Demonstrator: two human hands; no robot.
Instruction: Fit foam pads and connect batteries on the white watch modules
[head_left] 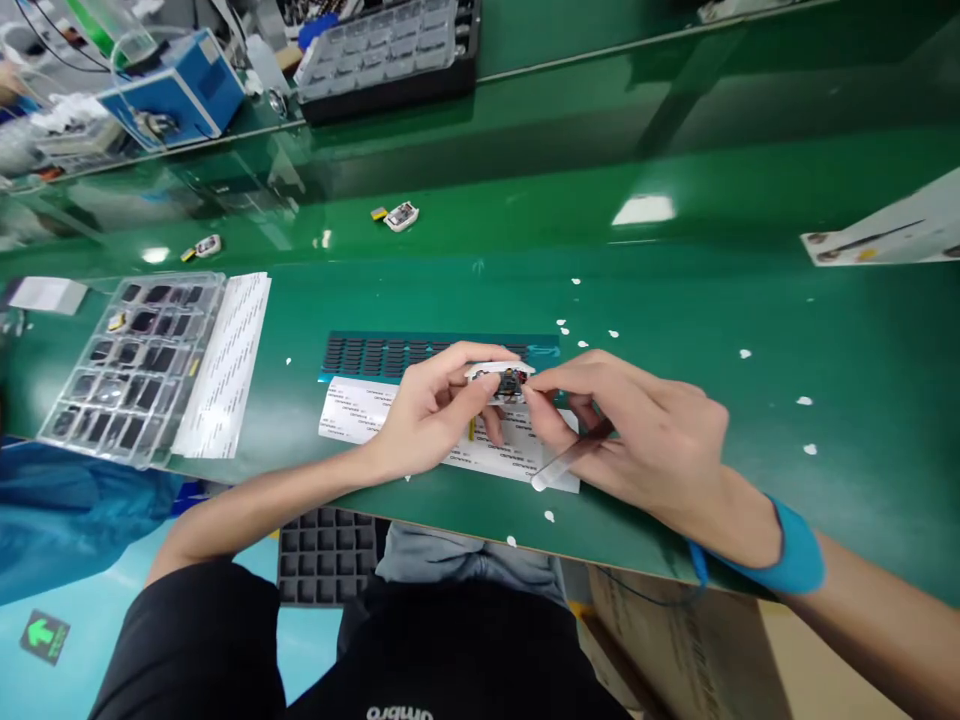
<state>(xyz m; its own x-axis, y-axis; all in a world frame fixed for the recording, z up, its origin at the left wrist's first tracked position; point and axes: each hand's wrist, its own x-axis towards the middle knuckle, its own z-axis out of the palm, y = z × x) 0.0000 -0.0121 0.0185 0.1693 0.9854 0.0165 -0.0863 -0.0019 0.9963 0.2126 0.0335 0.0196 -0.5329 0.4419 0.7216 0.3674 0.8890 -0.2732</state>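
Note:
Between the thumb and fingers of my left hand (435, 410) is a small white-cased electronic device (507, 382), its dark circuit parts facing up. A yellow strip (472, 429) hangs below it. My right hand (637, 430) pinches at the device's right edge; whether a tiny part sits between those fingertips I cannot make out. Tucked in the right palm are flat metal tweezers (566, 460), their rounded end pointing down and left. Below the hands lie a white printed sheet (352, 410) and a teal sheet with rows of dark strips (375, 355).
On the left stands a clear compartment tray (135, 365) of dark parts, beside a printed paper (225, 370). Two similar devices (401, 216) (208, 246) lie further back. Small white stickers (745, 353) dot the green bench. A blue wrist strap (795, 550) trails a cord.

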